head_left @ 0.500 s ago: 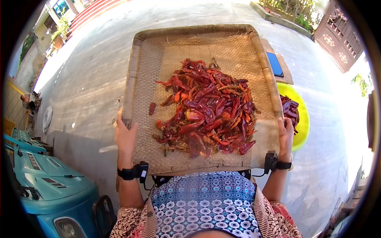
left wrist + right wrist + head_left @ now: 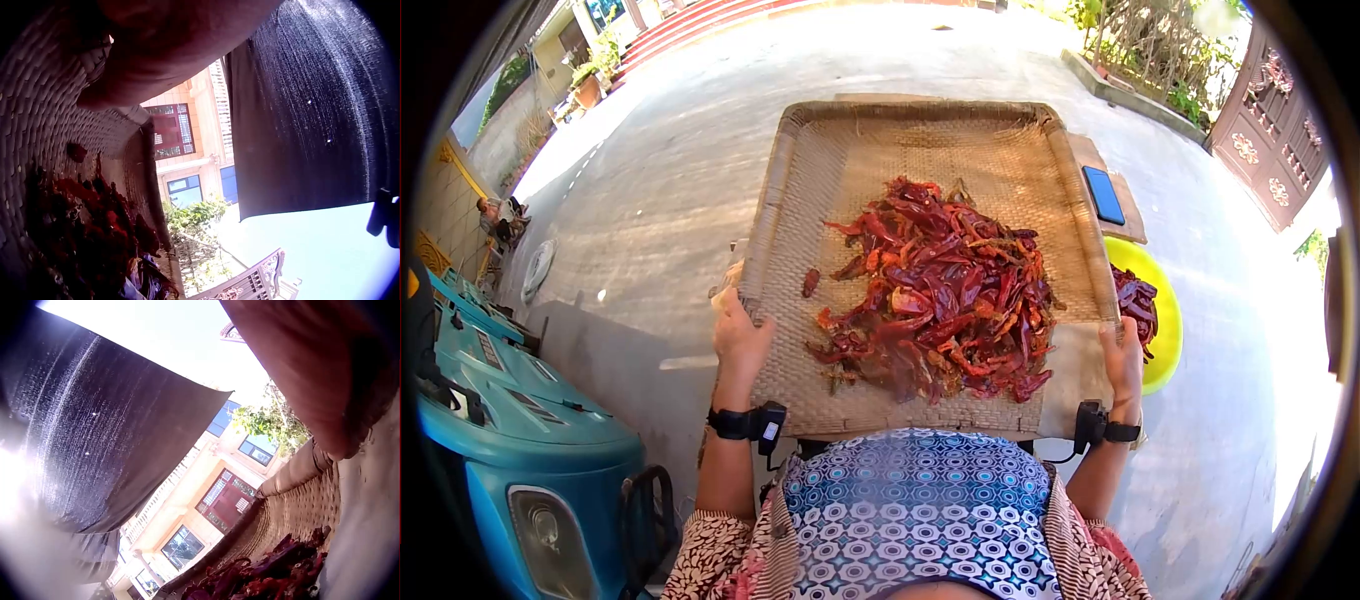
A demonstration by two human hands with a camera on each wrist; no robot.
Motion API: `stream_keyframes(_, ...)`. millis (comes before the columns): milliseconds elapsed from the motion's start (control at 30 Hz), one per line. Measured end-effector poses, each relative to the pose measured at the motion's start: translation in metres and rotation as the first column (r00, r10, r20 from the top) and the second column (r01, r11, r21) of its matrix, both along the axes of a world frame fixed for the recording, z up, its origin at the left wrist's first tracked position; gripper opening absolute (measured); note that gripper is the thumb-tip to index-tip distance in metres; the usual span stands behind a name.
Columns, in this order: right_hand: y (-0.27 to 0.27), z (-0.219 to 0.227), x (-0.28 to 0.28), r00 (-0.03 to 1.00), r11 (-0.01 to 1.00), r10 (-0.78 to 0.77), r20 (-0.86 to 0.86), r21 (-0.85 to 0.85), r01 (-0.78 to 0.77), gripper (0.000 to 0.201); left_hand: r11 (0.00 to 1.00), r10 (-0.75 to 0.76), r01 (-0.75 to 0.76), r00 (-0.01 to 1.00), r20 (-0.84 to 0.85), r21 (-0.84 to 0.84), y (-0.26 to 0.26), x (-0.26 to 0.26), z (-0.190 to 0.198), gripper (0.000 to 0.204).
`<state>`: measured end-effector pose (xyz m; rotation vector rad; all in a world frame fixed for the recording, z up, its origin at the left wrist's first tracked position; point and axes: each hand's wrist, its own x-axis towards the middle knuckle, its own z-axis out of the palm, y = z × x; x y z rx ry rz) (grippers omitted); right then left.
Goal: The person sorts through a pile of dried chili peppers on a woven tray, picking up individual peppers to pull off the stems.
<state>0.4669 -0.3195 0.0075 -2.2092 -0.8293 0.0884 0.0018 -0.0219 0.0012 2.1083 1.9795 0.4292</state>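
A shallow woven tray (image 2: 810,150) with raised, bound rims lies before the person's body, near edge close to the patterned top. Dried red chili peppers (image 2: 940,290) are heaped on its middle and near part; one loose pepper (image 2: 811,283) lies apart at the left. The left hand (image 2: 742,340) grips the left rim, thumb inside and the other fingers mostly hidden. On the opposite rim, the right hand (image 2: 1122,362) holds on near the front corner, its fingers partly hidden. Both wrist views show a hand at the rim, above the dark peppers (image 2: 269,572).
Right of the tray, a yellow basin (image 2: 1166,310) holds more red peppers. A phone (image 2: 1104,195) lies on a brown board (image 2: 1135,222) beyond it. A teal vehicle (image 2: 530,430) stands close on the left. Concrete ground (image 2: 670,220) surrounds the tray; a seated person (image 2: 500,215) is far left.
The head view has shifted: tray, hands and yard all appear lower and further right. The nearest peppers now look blurred. Both hands keep their hold on the rims.
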Motion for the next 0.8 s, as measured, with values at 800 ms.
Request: stream_keyframes(800,0.122,0.053,-0.150,0.505,0.569,0.807,-0.305,0.174,-0.804,0.030,0.714,-0.691,0.699,0.709,0.145,-0.015,-0.052,0.118,0.011,0.030)
